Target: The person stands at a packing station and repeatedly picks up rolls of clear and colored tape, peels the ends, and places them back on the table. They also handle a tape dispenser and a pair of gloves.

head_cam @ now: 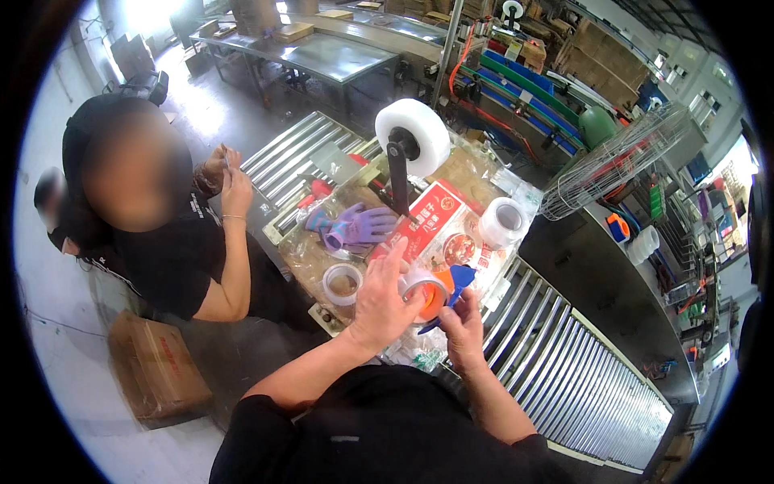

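Note:
My right hand (465,333) grips a blue and orange tape dispenser (462,278) by its blue part. A roll of clear packing tape (408,281) sits around the dispenser's orange hub. Against the roll's left side is my left hand (384,305), its thumb over the near rim and its fingers stretched upward. Beneath both hands, a red and white printed carton sheet (432,221) lies on the worktop. Another clear tape roll (343,284) lies flat to the left, and a stack of clear tape rolls (503,221) stands at the right.
Purple gloves (357,227) lie near a large white film roll (412,136) on a black arm. Roller conveyors (574,363) adjoin the worktop. A co-worker (163,242) stands left, hands raised. A wire rack (617,160) leans at right; a cardboard box (160,369) rests on the floor.

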Action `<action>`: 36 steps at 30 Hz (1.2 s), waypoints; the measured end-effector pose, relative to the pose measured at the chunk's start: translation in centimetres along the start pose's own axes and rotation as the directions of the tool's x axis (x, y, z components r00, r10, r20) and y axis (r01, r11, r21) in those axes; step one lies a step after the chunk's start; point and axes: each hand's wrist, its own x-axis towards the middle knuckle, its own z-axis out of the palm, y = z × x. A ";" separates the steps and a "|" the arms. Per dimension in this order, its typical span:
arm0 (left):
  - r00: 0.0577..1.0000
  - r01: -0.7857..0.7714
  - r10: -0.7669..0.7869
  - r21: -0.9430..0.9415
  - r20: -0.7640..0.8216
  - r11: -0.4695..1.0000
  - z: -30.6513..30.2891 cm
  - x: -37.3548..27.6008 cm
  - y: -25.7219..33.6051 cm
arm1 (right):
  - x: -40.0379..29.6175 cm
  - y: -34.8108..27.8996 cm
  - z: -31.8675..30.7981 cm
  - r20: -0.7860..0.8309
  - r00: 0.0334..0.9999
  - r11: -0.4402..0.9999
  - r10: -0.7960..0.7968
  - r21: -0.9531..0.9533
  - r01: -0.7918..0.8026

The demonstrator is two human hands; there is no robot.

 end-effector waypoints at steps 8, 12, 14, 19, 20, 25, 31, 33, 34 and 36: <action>0.724 0.688 -0.331 -0.602 0.605 0.405 -2.0 0.7 -2.7 | -0.5 -0.4 -0.4 -0.004 0.995 0.993 0.096 -0.063 -0.096; 0.539 0.840 -0.385 -0.446 0.749 0.309 -3.3 1.6 -4.6 | -0.6 -0.6 -0.6 0.077 0.989 0.988 0.128 -0.097 -0.121; 0.539 0.802 -0.373 -0.326 0.755 0.500 -3.2 1.6 -4.4 | -0.8 0.1 -0.8 0.062 0.989 0.988 0.137 -0.086 -0.132; 0.848 0.500 -0.313 -0.449 0.428 0.740 -1.1 -1.2 -3.9 | -0.5 -0.1 -0.8 0.090 0.981 0.985 0.170 -0.027 -0.168; 0.888 0.449 -0.305 -0.511 0.343 0.733 -0.6 -1.5 -3.5 | -0.5 0.2 -0.9 0.092 0.977 0.982 0.190 -0.005 -0.190; 0.971 0.198 -0.234 -0.673 0.038 0.713 1.2 -1.8 -2.5 | -0.7 -0.1 0.1 0.180 0.912 0.899 0.370 0.179 -0.400; 0.849 0.528 -0.179 -0.802 0.497 0.279 0.6 0.4 -3.1 | -1.2 -0.2 -0.7 0.269 0.881 0.869 0.388 0.212 -0.448; 0.857 0.507 -0.141 -0.763 0.496 0.400 0.9 1.3 -3.1 | -1.3 -0.5 -1.2 0.344 0.825 0.827 0.448 0.189 -0.529; 0.836 0.532 -0.140 -0.719 0.531 0.447 0.6 1.9 -2.8 | -1.2 -0.3 -1.4 0.372 0.802 0.801 0.467 0.206 -0.562; 0.831 0.526 -0.144 -0.673 0.538 0.520 1.0 2.1 -2.6 | -1.1 0.6 -1.9 0.439 0.797 0.776 0.414 0.286 -0.561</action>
